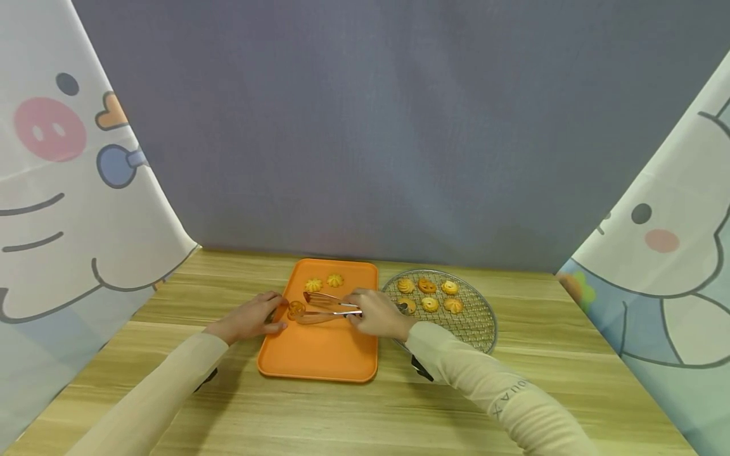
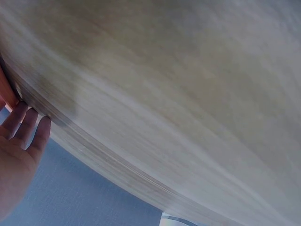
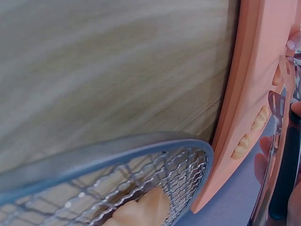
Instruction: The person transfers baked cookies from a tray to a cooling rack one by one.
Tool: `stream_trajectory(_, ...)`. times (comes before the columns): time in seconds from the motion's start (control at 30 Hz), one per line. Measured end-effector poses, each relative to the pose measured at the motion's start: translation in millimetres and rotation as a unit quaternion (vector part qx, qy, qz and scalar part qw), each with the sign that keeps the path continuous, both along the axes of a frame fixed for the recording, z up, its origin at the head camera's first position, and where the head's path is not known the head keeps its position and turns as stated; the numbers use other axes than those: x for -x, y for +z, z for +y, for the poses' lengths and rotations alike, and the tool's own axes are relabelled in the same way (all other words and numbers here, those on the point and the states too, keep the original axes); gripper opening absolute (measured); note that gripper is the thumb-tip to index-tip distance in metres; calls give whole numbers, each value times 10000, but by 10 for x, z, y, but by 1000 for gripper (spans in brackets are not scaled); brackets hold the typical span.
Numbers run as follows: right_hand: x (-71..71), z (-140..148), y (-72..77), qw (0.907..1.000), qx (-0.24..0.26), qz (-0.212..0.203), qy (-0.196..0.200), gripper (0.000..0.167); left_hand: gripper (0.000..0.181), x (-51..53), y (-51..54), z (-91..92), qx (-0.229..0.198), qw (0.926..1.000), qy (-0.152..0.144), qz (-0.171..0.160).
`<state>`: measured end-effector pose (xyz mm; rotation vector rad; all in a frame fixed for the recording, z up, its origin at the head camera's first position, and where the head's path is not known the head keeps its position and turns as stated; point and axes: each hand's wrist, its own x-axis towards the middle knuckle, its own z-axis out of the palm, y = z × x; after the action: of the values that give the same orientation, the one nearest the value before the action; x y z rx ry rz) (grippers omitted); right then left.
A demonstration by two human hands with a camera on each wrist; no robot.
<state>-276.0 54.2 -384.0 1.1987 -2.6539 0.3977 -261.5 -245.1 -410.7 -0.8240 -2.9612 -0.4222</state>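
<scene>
My right hand (image 1: 376,313) grips the metal tongs (image 1: 331,315) over the orange tray (image 1: 319,354); their two brown slotted ends stand apart, beside a round cookie (image 1: 296,310) at the tray's left side. In the right wrist view the tongs' dark handle (image 3: 286,174) lies along that hand. My left hand (image 1: 251,318) rests at the tray's left edge, the thumb over the rim close to the cookie. In the left wrist view its fingers (image 2: 28,125) reach to the rim. Two yellow cookies (image 1: 313,285) (image 1: 334,280) lie near the tray's far end.
Right of the tray stands a round wire rack (image 1: 470,326) holding several cookies (image 1: 430,304), partly behind my right hand. Both lie on a wooden table (image 1: 274,411). A grey cloth (image 1: 365,126) hangs behind, with cartoon-printed cloths (image 1: 57,209) at the sides.
</scene>
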Motion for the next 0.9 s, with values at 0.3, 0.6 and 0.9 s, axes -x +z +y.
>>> stream_trajectory(0.3,39,-94,39,9999,5,-113,91,33,48,6,2,5,26,10000,20,-36)
stream_trajectory(0.6,75,-164,17,9998,-100,-156,30,34,51,-8,27,13,31,9999,55,-131)
stream_trajectory(0.9,106,-208,13,9996,-168,-207,50,34,47,-15,26,6,-31,10000,-13,-61)
